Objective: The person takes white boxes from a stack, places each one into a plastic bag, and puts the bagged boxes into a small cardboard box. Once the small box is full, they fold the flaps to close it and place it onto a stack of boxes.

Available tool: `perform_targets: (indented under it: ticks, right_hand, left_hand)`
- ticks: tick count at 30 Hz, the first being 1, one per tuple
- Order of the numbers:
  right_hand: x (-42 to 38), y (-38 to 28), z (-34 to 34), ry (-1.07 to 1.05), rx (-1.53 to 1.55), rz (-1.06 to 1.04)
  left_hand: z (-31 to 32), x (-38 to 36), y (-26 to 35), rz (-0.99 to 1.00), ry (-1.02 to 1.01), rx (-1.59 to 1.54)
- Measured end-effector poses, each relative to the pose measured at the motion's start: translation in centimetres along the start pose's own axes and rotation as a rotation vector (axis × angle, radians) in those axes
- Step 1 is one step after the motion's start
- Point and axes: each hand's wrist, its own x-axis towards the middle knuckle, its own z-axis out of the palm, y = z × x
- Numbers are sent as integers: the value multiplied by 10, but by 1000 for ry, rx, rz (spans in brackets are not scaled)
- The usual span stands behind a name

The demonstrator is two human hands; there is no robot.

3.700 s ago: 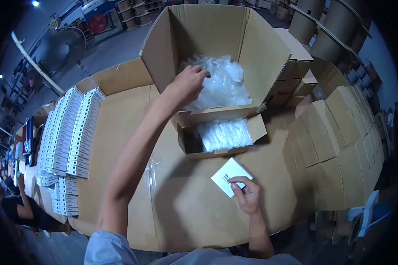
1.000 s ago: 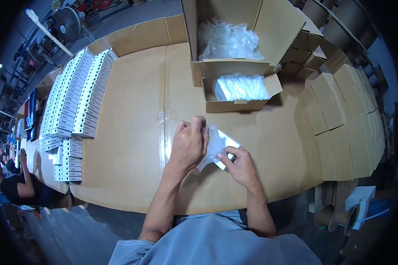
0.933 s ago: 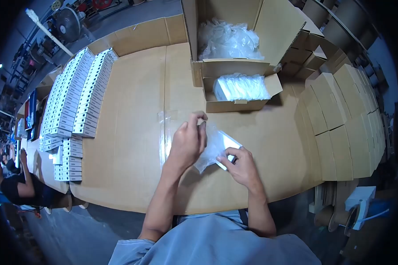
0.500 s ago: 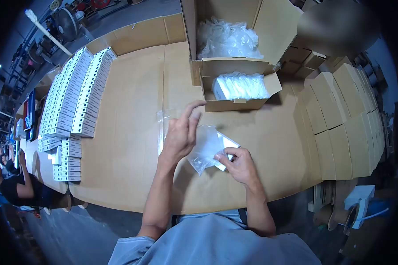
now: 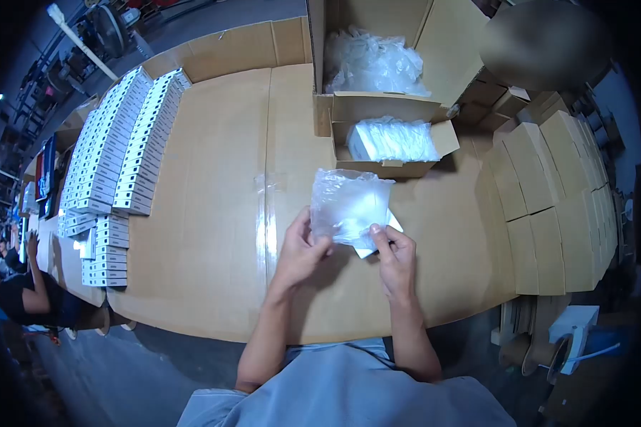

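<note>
My L grip (image 5: pixel 300 255) is nearly closed, thumb vs. curled fingers, pinching the near L corner of a thin, see-through plastic bag (image 5: pixel 345 201); my R grip (image 5: pixel 397 262) is pinched too, thumb on top, on the bag's near R edge. So the bag's spread btwn & just ahead of both grips, wrinkled, far edge loose. A flat white square-cornered piece (image 5: pixel 364 252) pokes out from under it, one corner btwn my grips, another just past R thumb; can't tell if R fingers have hold of that as well. Straight ahead of R grip, near the bag's far edge: a small open brown cardboard box (image 5: pixel 414 170) w/ a tight row of white plastic-wrapped pcs. (image 5: pixel 399 141) inside. Behind that, farther from my grips, a big open brown carton (image 5: pixel 454 46) w/ a heap of crumpled clear plastic (image 5: pixel 377 65). Well L of my L grip, long stacked rows of small white printed boxes (image 5: pixel 117 153); well R of R grip, a stack of plain brown cartons (image 5: pixel 548 213). Under it all, a table (image 5: pixel 214 213) covered in brown cardboard, w/ a shiny clear tape strip (image 5: pixel 266 220) just L of L grip. Far L, past the white boxes, a dark-clothed co-worker (image 5: pixel 39 297).
</note>
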Motion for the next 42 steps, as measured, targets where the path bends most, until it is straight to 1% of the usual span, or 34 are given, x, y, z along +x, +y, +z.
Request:
perform_targets:
  ticks: [1,4,5,7,8,9,10,11,12,14,15,16,17,18,19,22,24,26,28,31,35,38,42]
  right_hand:
    - [0,0,-4,-18,-36,10]
    - [-4,-6,-3,-8,-117,14]
    - [-4,-5,-2,-17,-130,-27]
    - [-6,-2,0,-37,-156,-108]
    - [-7,-2,0,-61,-165,-89]
    - [-7,-2,-1,-86,-173,-71]
    - [-8,-3,-3,-112,-182,-53]
    - [-8,-2,-11,-194,-253,7]
    - [-7,1,-13,-159,-197,-41]
    - [-4,6,-16,-80,-88,-140]
    - [-2,0,-23,-85,-69,-226]
    - [3,-26,-33,-100,-245,-279]
    - [9,-27,-40,-33,-282,-351]
    - [16,-22,-47,38,-211,-344]
    - [24,-28,-53,51,-257,-485]
    - [35,-66,-37,29,53,-640]
    - [40,-74,-30,14,30,-638]
    - [44,-75,-21,-10,-13,-665]
    - [45,-72,-12,-104,-5,-630]
    - [36,-73,-1,-177,-8,-526]
    - [36,-70,-7,-167,-44,-452]
    - [39,-68,-11,-177,-67,-461]
    - [40,-69,-9,-137,-16,-445]
  left_hand:
    - [-11,0,2,-91,-9,-17]
    - [-14,-1,9,95,22,69]
    - [-26,1,4,125,-74,161]
    - [-22,2,10,96,-106,149]
    - [-21,3,13,83,-118,143]
    - [-18,7,14,142,-93,191]
    - [-16,9,14,123,-75,208]
    - [-14,11,13,104,-58,224]
    - [-12,12,13,84,-43,241]
    - [-7,6,14,155,-43,358]
    - [-5,2,14,183,-44,416]
    - [-4,-1,11,178,-55,416]
    - [-3,-2,9,176,-64,416]
    - [-3,-3,7,173,-74,417]
    - [-3,-5,6,167,-88,422]
    - [-1,-6,3,173,-108,432]
    - [3,-6,2,201,-85,436]
    - [2,-4,1,201,-114,453]
    - [1,-3,-1,201,-121,447]
    - [-1,-2,-2,207,-98,429]
    - [-4,-1,5,217,-72,462]
    - [-6,0,4,218,-75,479]
    - [-3,0,5,190,-93,464]
